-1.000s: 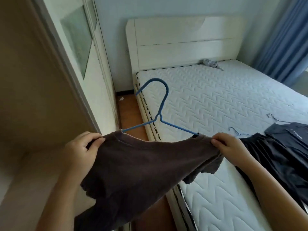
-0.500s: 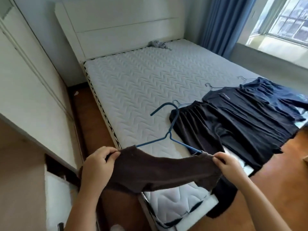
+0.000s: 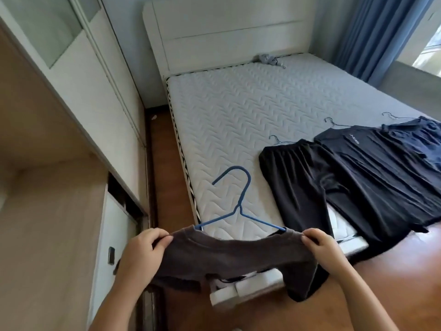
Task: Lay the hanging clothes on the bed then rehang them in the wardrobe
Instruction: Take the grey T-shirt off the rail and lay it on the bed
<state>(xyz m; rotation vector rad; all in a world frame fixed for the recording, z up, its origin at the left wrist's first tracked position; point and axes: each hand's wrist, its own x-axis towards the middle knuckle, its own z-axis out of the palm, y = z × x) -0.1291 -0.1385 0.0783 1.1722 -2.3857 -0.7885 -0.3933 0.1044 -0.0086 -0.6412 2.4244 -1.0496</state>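
held level between both hands, hanger hook points bedward.

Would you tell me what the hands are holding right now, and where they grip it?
A brown shirt on a blue hanger: left hand pinches one shoulder, right hand the other.

Head camera, one wide view, angled forward and down.
Close over both hands at the bottom of frame; bed fills centre and right, wardrobe runs down the left.
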